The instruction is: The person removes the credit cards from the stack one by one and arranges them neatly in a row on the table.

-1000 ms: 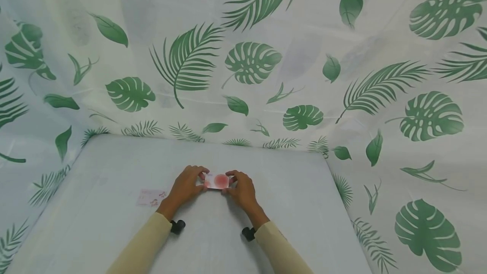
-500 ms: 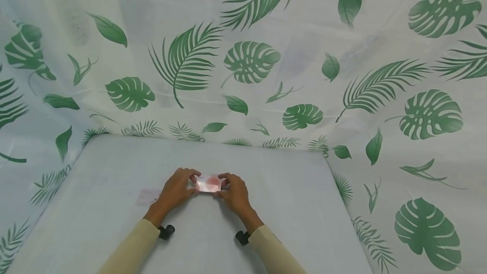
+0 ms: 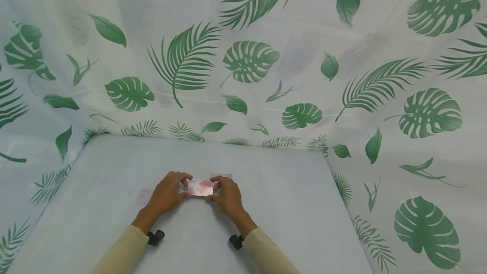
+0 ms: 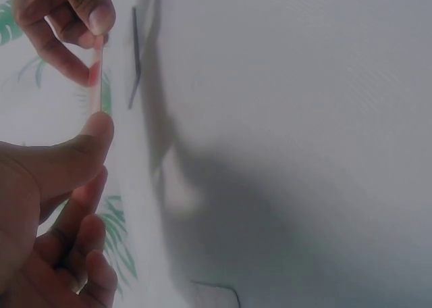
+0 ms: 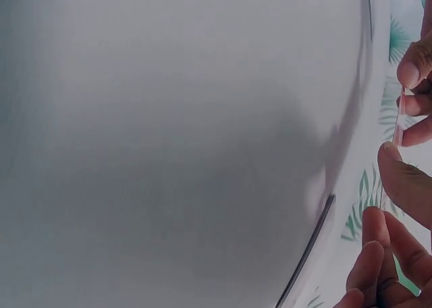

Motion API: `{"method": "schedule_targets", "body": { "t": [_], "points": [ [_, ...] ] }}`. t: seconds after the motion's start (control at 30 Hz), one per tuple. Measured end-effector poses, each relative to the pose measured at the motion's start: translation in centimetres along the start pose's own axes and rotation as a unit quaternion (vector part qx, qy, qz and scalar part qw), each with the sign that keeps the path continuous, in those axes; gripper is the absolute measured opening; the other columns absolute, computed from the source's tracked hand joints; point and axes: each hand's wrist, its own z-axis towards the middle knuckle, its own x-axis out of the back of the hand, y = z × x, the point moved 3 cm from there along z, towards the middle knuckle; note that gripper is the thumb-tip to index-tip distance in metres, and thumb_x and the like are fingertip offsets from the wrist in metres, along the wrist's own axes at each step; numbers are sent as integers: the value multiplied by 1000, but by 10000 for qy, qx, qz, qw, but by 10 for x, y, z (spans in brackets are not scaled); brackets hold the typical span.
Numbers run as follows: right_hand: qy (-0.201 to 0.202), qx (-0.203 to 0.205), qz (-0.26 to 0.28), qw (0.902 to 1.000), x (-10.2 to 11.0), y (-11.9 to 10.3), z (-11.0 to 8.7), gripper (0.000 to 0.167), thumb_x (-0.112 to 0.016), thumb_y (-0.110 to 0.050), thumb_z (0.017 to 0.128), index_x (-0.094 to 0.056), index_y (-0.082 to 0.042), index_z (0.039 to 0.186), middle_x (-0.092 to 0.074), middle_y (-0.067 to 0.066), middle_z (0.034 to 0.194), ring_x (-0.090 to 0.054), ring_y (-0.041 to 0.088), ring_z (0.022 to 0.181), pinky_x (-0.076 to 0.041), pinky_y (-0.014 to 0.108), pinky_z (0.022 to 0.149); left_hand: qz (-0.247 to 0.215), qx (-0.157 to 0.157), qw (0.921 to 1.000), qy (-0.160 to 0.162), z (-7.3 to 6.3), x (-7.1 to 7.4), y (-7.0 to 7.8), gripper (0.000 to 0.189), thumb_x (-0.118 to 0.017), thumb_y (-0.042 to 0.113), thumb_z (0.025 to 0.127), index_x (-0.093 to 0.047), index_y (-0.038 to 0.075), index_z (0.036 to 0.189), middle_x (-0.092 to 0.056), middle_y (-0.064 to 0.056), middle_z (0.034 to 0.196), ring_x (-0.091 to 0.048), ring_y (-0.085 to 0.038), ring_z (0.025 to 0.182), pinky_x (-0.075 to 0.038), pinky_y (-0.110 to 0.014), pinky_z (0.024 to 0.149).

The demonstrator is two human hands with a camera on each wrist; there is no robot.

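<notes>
A small thin card (image 3: 200, 187), white with pinkish-red round patches, is held up above the table between both hands. My left hand (image 3: 166, 193) pinches its left end between thumb and fingers, and my right hand (image 3: 228, 198) pinches the right end. The left wrist view shows this card (image 4: 98, 92) almost edge-on, raised clear of the surface. A second pink card (image 3: 145, 196) lies flat on the left, partly covered by the left hand. Behind the right hand, another flat card (image 3: 224, 176) peeks out on the table.
A white table (image 3: 296, 215) extends around both hands. Hanging white sheets printed with green leaves (image 3: 251, 61) enclose it at the back and sides. Dark wrist cameras (image 3: 156, 238) sit at the cuffs of the light sleeves.
Both hands have moved left and slightly nearer with the card between them. A flat card behind the right hand has come into view, while the left one is more covered.
</notes>
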Motion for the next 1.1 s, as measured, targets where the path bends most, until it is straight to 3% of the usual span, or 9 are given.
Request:
{"method": "schedule_targets", "body": {
  "t": [0.33,0.57,0.7,0.93,1.1],
  "points": [
    [-105,22,-26,9999,-14,-8,-2,54,-96,-12,76,-75,-19,125,-72,-3,96,-49,6,78,-43,25,74,76,89,9999,12,-11,4,-14,52,-95,12,78,-71,13,125,-69,1,94,-56,-18,95,-55,-41,88],
    [-180,28,-217,9996,-23,-15,-5,54,-96,-14,77,-75,-20,126,-72,-5,96,-52,6,83,-52,36,93,126,150,9998,36,-17,7,-24,51,-95,14,78,-72,15,124,-69,4,93,-57,-17,96,-53,-40,85],
    [-200,54,-213,9996,-26,-21,-6,54,-96,-14,77,-75,-19,126,-72,-3,96,-56,9,89,-50,33,87,131,189,9997,-20,-21,11,-28,50,-94,15,79,-72,14,124,-69,4,93,-57,-18,97,-53,-41,85],
    [-253,55,-274,9993,-33,-26,-7,54,-96,-14,77,-75,-19,126,-72,-4,94,-57,9,91,-50,32,88,148,113,9998,27,-25,17,-30,49,-94,11,79,-73,11,122,-69,2,93,-55,-17,92,-53,-39,83],
    [-350,84,-339,9988,-38,-27,-6,53,-95,-14,78,-75,-18,127,-71,-6,93,-56,10,90,-49,31,87,115,230,9997,-54,-28,18,-34,48,-94,12,80,-73,12,123,-68,3,92,-54,-15,91,-53,-38,82]
  ]
}}
